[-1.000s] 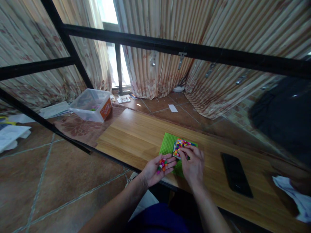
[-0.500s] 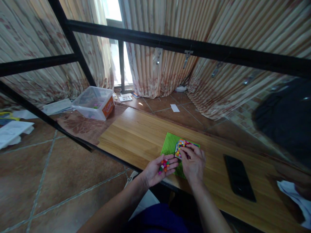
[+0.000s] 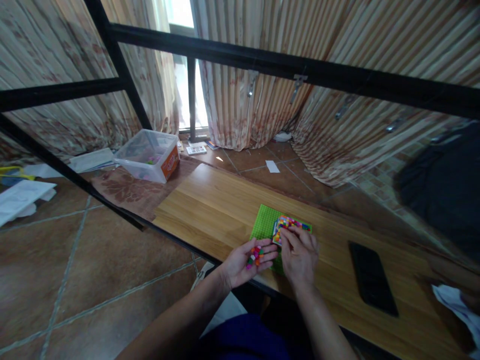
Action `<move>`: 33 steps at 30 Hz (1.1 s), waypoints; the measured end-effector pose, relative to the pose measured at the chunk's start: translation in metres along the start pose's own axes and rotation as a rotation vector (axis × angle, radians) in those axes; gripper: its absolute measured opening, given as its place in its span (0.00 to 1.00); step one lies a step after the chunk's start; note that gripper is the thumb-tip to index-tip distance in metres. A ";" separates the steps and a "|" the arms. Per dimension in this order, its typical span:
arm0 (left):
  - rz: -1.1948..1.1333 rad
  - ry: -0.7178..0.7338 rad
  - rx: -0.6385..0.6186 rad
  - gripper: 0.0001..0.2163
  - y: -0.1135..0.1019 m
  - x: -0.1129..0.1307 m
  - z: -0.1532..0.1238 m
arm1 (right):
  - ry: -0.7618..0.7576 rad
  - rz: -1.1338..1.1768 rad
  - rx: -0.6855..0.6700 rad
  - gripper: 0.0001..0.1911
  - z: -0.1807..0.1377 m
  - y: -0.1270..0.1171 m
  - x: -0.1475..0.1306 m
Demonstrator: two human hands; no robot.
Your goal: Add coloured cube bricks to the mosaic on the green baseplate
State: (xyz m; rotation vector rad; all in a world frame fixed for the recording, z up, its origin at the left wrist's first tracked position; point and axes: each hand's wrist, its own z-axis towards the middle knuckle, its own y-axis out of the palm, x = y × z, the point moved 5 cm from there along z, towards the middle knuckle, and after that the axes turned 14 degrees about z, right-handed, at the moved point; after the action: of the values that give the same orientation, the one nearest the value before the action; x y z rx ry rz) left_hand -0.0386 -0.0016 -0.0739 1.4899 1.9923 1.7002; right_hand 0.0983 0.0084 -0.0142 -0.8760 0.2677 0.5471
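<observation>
My left hand [image 3: 237, 266] lies palm up at the table's near edge, its fingers stretched out. Several small toy bricks [image 3: 256, 255] in pink, orange, green and white rest loose in that palm. Beside it, my right hand [image 3: 301, 257] is closed in a pinch over a multicoloured brick build [image 3: 288, 221]; its fingertips touch or nearly touch the top. Whatever sits between those fingertips is too small to make out. The build stands on a green studded baseplate [image 3: 263, 221], whose right part the right hand covers.
A black phone [image 3: 373, 277] lies on the wooden table [image 3: 210, 195] at the right, with crumpled white paper [image 3: 455, 307] beyond it. On the floor stands a clear plastic box [image 3: 146, 167] with coloured pieces inside. Black metal bars [image 3: 225, 55] cross in front of the curtains.
The view has shifted slightly. The right hand's fingertips have moved a little over the build, and more of the build's far right side shows. The bricks stay in the left palm.
</observation>
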 end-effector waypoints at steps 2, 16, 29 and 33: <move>0.000 -0.005 0.006 0.15 0.000 0.000 0.000 | -0.011 -0.015 0.000 0.11 -0.001 0.000 0.000; -0.014 0.004 -0.018 0.15 0.000 -0.001 0.001 | 0.013 -0.004 -0.055 0.13 0.000 0.002 -0.001; -0.068 0.023 0.009 0.19 0.002 0.000 0.001 | 0.127 0.287 -0.095 0.14 -0.032 -0.001 -0.031; -0.062 0.020 0.051 0.19 0.000 0.000 0.001 | 0.122 0.289 -0.183 0.14 -0.040 0.008 -0.042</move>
State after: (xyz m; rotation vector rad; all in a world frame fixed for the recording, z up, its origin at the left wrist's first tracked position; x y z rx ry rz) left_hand -0.0385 -0.0011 -0.0745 1.4172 2.0840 1.6582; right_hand 0.0585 -0.0336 -0.0256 -1.0581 0.4653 0.7969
